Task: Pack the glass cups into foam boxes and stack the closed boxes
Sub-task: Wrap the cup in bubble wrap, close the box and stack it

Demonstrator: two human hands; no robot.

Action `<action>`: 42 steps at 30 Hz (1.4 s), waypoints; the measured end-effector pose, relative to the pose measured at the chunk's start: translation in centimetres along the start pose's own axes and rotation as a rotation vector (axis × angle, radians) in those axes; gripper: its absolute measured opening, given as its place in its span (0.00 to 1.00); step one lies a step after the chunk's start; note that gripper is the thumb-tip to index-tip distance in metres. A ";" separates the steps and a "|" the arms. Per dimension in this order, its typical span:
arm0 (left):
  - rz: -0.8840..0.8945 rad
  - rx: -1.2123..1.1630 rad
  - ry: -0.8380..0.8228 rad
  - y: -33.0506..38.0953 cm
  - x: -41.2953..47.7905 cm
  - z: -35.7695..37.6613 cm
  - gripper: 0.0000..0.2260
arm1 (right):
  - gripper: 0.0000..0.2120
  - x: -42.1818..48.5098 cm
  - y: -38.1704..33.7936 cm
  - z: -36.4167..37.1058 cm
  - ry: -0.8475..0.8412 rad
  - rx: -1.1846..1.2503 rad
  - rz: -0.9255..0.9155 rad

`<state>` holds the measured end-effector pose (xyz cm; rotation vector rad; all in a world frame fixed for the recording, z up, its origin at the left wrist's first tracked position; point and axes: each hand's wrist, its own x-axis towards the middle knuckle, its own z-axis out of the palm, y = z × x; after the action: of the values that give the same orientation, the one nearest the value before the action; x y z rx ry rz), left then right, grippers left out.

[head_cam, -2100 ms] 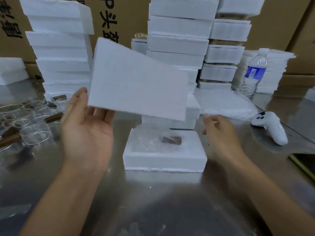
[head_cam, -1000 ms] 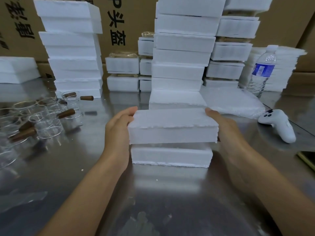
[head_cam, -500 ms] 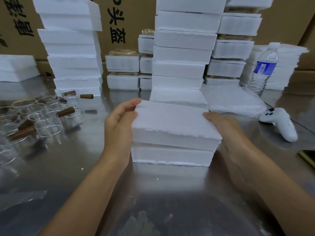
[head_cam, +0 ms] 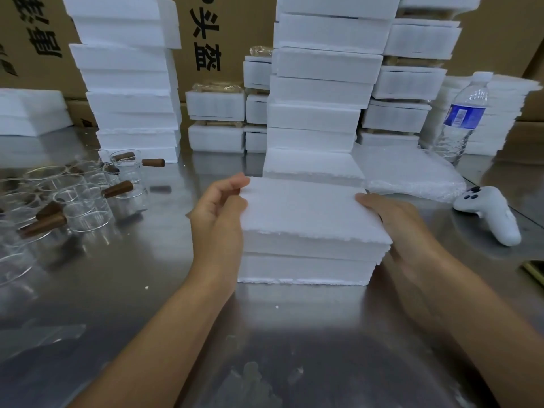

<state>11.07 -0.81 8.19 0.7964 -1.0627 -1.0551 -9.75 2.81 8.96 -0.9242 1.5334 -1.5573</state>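
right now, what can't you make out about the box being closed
Head view only:
- Contents of the foam box: covered by the foam lid that the left hand and right hand hold.
- Glass cups: cut off by the left edge, count unclear.
- Dark object at the right edge: mostly cut off.

The left forearm (head_cam: 164, 328) and right forearm (head_cam: 471, 313) reach in bare from the near side of the foam lid (head_cam: 306, 210); the left grip (head_cam: 217, 213) clasps the lid's left edge, fingers curled at its far corner; the right grip (head_cam: 394, 222), slightly blurred, holds the right edge.
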 end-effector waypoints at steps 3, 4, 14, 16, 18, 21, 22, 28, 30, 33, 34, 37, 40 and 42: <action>-0.040 0.008 0.000 -0.1 0.1 0.0 0.17 | 0.11 0.0 0.1 0.0 -0.016 0.010 0.027; -0.059 0.019 -0.005 -0.2 0.2 0.0 0.16 | 0.11 -0.1 0.2 0.0 -0.024 0.016 0.031; -0.405 -0.032 -0.067 0.5 1.1 -0.6 0.08 | 0.08 -0.2 0.8 0.2 -0.143 0.118 0.020; -0.430 -0.027 -0.111 0.6 1.2 -0.7 0.05 | 0.08 -0.1 0.9 0.2 -0.156 0.119 0.007; -0.417 -0.020 -0.141 0.3 1.3 -0.9 0.08 | 0.09 -0.1 0.9 0.1 -0.168 0.108 0.007; -0.425 -0.036 -0.166 -0.2 1.9 -1.6 0.24 | 0.09 0.0 0.9 0.1 -0.177 0.102 0.012; -0.426 -0.039 -0.181 -0.2 2.1 -1.8 0.25 | 0.09 0.0 0.9 0.1 -0.178 0.096 0.008; -0.506 -0.048 -0.319 0.0 3.0 -2.9 0.22 | 0.11 -0.1 1.0 0.0 -0.202 0.043 -0.013; -0.557 -0.050 -0.386 0.1 3.1 -3.2 0.27 | 0.12 -0.2 0.9 0.0 -0.209 0.028 -0.009; -0.561 -0.054 -0.449 0.1 3.2 -3.2 0.29 | 0.12 -0.3 0.8 -0.1 -0.230 0.068 0.023; -0.554 -0.053 -0.451 0.0 3.3 -3.3 0.30 | 0.11 -0.3 0.8 -0.2 -0.237 0.095 0.040; -0.534 -0.045 -0.414 -0.3 3.7 -3.5 0.32 | 0.09 -0.3 0.8 -0.2 -0.237 0.115 0.060; -0.512 -0.040 -0.382 -0.3 3.5 -3.4 0.31 | 0.10 -0.3 0.7 -0.1 -0.177 0.101 0.047; -0.516 -0.027 -0.366 -0.4 3.5 -3.4 0.28 | 0.15 -0.5 0.5 0.0 -0.133 0.103 0.051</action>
<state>14.60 -4.13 7.79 0.9009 -1.1730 -1.6986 -9.56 3.26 8.51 -0.9050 1.3606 -1.4932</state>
